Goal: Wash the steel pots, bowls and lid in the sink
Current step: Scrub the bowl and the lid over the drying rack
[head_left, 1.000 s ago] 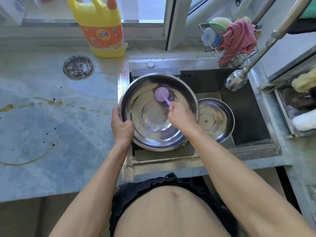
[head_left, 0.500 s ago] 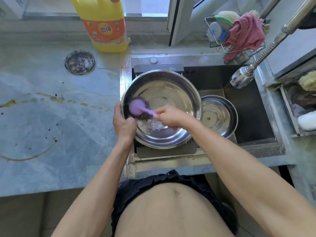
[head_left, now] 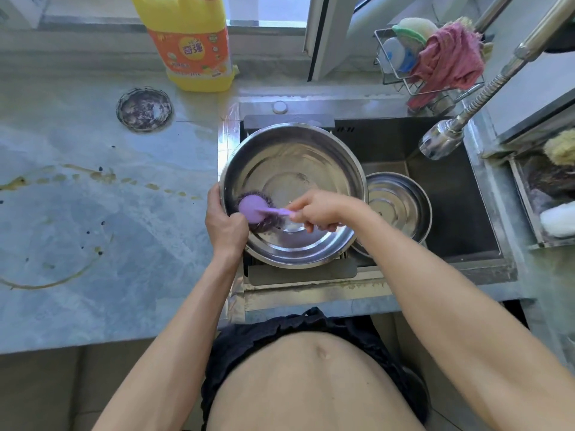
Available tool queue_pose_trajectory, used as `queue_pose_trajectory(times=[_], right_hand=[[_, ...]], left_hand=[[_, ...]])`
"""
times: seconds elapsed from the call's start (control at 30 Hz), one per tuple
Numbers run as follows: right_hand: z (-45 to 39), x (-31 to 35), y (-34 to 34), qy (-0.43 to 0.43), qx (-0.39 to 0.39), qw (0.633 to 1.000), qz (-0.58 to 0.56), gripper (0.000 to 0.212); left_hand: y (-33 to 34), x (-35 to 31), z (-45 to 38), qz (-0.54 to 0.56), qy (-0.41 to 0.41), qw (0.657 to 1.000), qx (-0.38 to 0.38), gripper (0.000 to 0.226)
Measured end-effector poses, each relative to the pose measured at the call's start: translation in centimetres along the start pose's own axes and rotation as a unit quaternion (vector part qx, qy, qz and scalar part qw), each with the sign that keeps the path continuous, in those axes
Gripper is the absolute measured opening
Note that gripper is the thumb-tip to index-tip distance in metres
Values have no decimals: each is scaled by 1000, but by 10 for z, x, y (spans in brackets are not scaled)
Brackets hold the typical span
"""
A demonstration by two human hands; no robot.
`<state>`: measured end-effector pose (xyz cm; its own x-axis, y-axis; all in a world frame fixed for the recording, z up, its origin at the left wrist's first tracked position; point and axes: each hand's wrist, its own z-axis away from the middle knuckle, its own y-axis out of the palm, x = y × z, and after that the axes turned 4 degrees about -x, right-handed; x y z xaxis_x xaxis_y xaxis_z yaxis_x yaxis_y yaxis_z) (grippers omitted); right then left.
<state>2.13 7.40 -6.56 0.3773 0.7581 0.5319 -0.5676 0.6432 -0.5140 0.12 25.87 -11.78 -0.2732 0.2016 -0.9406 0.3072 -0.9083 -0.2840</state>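
Note:
A large steel bowl (head_left: 298, 163) sits tilted over the left part of the dark sink (head_left: 448, 194). My left hand (head_left: 225, 223) grips the bowl's near-left rim, thumb inside. My right hand (head_left: 320, 209) holds the handle of a purple scrub brush (head_left: 253, 206), whose wire head presses on the bowl's inner left wall close to my left thumb. To the right, partly under the big bowl, lies a smaller steel lid or bowl (head_left: 401, 206) in the sink.
A yellow detergent jug (head_left: 193, 42) stands on the stained counter (head_left: 93, 213) behind a round drain cover (head_left: 144, 108). A wire rack (head_left: 404, 76) with sponges and a pink cloth (head_left: 448, 60) sits behind the sink. The pull-out faucet head (head_left: 440, 141) hangs over the sink's right side.
The brush has swept from the bowl's far middle to its near-left wall, beside my left thumb. My left hand keeps its grip on the rim.

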Motion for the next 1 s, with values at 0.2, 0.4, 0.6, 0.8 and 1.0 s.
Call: queue_pose_trajectory(times=[0.2, 0.4, 0.6, 0.8, 1.0], right_hand=[[8, -5, -8, 15, 30, 999, 40, 25], [11, -20, -12, 28, -93, 995, 33, 22], [12, -20, -7, 6, -254, 952, 172, 24], [11, 14, 24, -105, -132, 974, 148, 25], [10, 21, -6, -50, -301, 939, 160, 22]], left_hand=[[0, -1, 0, -1, 4, 1000, -3, 66], [-1, 0, 1, -5, 0, 1000, 6, 67], [-4, -4, 4, -8, -11, 1000, 23, 69], [-10, -7, -8, 24, -20, 1000, 5, 58], [-14, -36, -1, 127, -19, 992, -17, 66]])
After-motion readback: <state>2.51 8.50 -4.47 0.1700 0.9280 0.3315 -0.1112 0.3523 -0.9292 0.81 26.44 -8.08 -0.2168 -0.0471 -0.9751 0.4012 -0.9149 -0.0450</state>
